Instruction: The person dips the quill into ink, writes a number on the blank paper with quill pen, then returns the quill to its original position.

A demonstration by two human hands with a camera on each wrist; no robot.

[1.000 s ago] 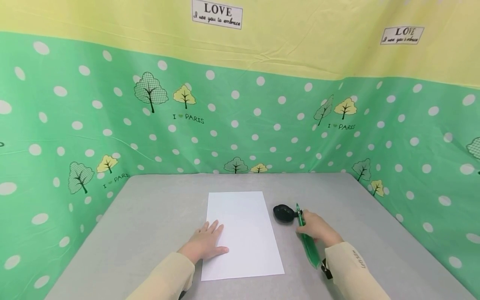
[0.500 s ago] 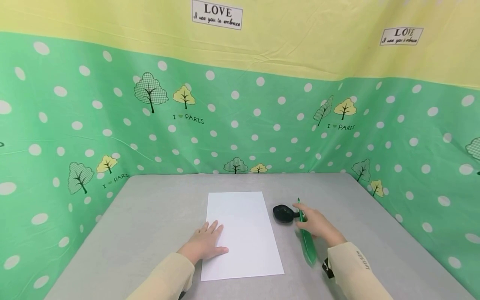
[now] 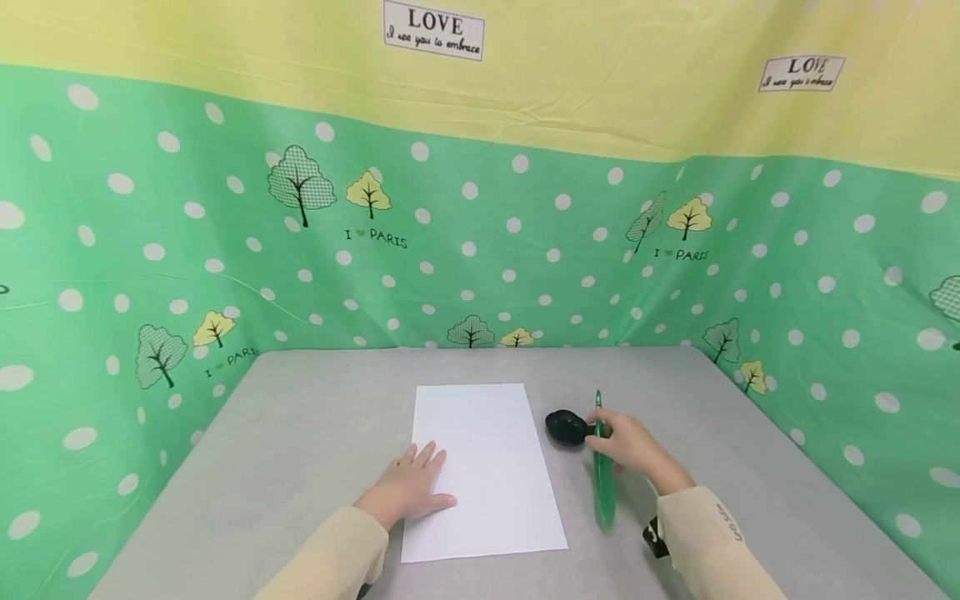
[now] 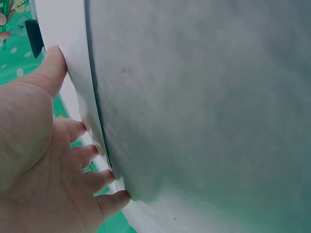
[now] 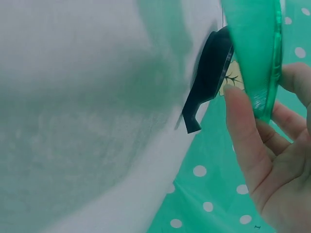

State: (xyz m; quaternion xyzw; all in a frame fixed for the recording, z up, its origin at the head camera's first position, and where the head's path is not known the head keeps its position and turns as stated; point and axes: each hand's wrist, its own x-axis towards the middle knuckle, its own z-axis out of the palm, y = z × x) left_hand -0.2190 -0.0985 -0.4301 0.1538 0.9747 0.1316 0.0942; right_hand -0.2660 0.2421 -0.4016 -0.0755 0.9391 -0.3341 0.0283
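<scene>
A white sheet of paper point(image 3: 495, 458) lies flat on the grey table. My left hand point(image 3: 408, 490) rests on its left edge with fingers spread; the left wrist view shows the thumb and fingers point(image 4: 112, 203) along that edge. Right of the paper, my right hand point(image 3: 633, 450) holds a translucent green leaf-shaped pen point(image 3: 604, 487) between thumb and fingers. Its narrow tip points away from me and its broad end towards me. Just left of that hand lies a black rounded thing with a short stem point(image 3: 566, 427), its stem end partly hidden behind the pen and fingers.
The grey table point(image 3: 315, 417) is bounded at the back and sides by a green and yellow dotted curtain point(image 3: 480, 275). In the right wrist view, the black thing point(image 5: 209, 73) shows a bent tab at its lower end.
The pen has swung from a slant to nearly straight ahead, its broad end going left and its tip slightly farther away. My right fingers have shifted on it. The left hand stays put.
</scene>
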